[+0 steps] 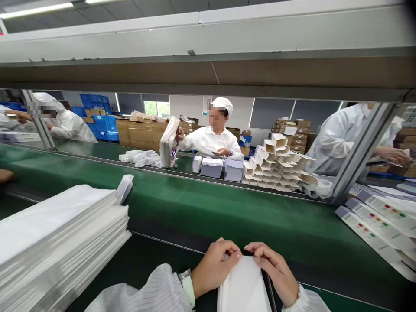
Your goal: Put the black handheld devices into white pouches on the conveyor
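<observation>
In front of me a white, flat, soft-looking bag (242, 288) points away from me, its lower part cut off by the frame's edge. My left hand (214, 266), wearing a wristwatch with a pale strap, pinches its far left corner between thumb and fingers. At the far right corner, my right hand (274, 268) has its fingers curled with thumb and fingertips at the bag's edge. A thin dark strip shows between the bag and my right palm. To the left lies a tall stack of similar white bags (65, 208).
A green conveyor belt (195, 208) runs across. Printed flat cartons (373, 225) lie at right. Beyond the belt stand open white boxes (276, 167) and stacked booklets (211, 168). A co-worker (211, 141) opposite holds a bundle; others work at both sides. A shelf (208, 73) hangs overhead.
</observation>
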Tool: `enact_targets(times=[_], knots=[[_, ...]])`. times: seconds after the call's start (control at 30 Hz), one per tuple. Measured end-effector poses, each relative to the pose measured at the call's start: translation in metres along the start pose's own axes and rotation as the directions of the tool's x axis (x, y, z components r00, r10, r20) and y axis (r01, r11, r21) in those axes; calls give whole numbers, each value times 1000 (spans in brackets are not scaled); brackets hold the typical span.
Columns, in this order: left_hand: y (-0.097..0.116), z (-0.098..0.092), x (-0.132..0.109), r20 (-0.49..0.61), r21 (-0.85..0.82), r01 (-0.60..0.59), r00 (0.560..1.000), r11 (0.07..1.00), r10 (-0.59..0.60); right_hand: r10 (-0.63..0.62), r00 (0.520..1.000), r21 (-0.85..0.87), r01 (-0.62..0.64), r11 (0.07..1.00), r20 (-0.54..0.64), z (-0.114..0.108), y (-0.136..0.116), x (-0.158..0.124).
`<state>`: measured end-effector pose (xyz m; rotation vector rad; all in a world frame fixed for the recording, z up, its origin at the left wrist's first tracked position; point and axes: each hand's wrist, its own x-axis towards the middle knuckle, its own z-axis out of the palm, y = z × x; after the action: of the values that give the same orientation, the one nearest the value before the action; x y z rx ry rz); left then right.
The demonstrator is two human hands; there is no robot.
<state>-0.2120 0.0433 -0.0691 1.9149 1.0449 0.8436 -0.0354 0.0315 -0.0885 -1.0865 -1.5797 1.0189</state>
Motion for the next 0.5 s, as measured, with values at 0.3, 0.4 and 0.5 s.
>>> enact_targets(times=[0.3,0.4,0.5], knots=[[-2,-1,-1,-1,-3,8,1000,1000,-8,-27,999,-35,28,999,31,0,5,1],[-2,-1,-2,2,-31,16,1000,999,-16,-25,998,-55,29,998,57,0,5,0],[-3,-3,-2,6,-92,34,999,995,-34,-19,998,-70,22,997,56,1,3,-1]])
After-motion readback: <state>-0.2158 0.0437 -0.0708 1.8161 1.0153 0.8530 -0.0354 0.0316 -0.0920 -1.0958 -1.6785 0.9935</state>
